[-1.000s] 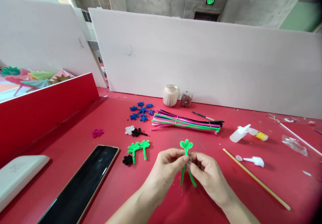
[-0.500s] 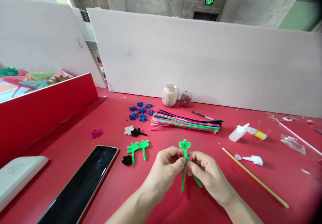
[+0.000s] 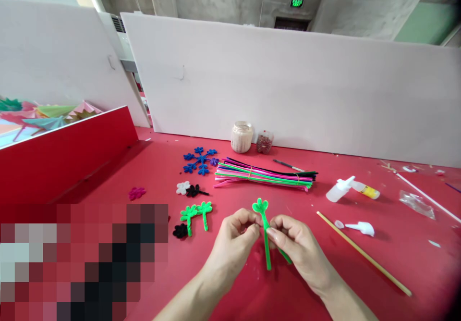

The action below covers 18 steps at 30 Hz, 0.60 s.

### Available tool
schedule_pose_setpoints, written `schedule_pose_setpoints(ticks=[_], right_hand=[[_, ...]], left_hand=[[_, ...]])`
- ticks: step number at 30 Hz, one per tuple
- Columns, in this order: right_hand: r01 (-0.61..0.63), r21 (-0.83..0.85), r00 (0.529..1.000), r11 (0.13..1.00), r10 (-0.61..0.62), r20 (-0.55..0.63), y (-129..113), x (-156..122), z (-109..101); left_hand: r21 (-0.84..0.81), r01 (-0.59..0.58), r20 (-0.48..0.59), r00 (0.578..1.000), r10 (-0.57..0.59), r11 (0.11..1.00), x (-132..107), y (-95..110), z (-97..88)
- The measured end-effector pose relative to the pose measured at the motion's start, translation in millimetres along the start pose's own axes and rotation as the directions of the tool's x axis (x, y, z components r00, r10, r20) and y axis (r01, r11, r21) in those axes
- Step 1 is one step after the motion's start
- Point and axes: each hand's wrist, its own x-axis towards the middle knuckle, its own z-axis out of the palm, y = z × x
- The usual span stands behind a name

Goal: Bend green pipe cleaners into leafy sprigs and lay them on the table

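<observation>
Leftmost, folded paper shapes point(image 3: 54, 114) show beyond a red panel point(image 3: 72, 150). The near left corner is pixelated, so I cannot tell what lies there. On the red surface point(image 3: 158, 165), two green flowers point(image 3: 196, 211) lie near a black flower, left of my hands.

My left hand point(image 3: 232, 246) has its thumb and fingers curled together just beside the stem; I cannot tell whether they touch it. Farther back, a glass jar point(image 3: 241, 138) stands against the white board point(image 3: 288, 85), with pale, whitish stuff inside. Right beside it, a clear cup point(image 3: 265, 144) holds reddish-brown bits.

The green fuzzy flower point(image 3: 264, 220) is between my hands, its head up and leaning left. Half a second ago my left fingers pinched it and the head stood straighter; now its loose legs hang farther right. My right hand point(image 3: 302, 249) grips the stem between thumb and fingers.

To the right, a white squeeze bottle point(image 3: 338, 191) stands beside a tilted yellow-labelled bottle point(image 3: 368, 190); I cannot make out their contents.
</observation>
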Motion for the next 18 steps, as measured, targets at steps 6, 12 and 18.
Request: schedule_pose_setpoints(ticks=[6, 12, 18], right_hand=[[0.015, -0.016, 1.0, 1.0, -0.015, 0.018, -1.1, 0.2, 2.9], [0.023, -0.19, 1.0, 0.981, -0.023, 0.002, -3.1, -1.2, -0.2], [0.056, -0.264, 0.998, 0.963, -0.06, -0.008, -6.9, -2.3, -0.2]], left_hand=[[-0.028, 0.054, 0.029, 0.998, -0.054, 0.998, 1.5, -2.9, 0.6], [0.235, -0.042, 0.073, 0.997, 0.026, 0.971, 3.1, -6.4, -3.4], [0.313, -0.094, 0.154, 0.987, 0.047, 0.945, 1.5, 1.0, -6.0]])
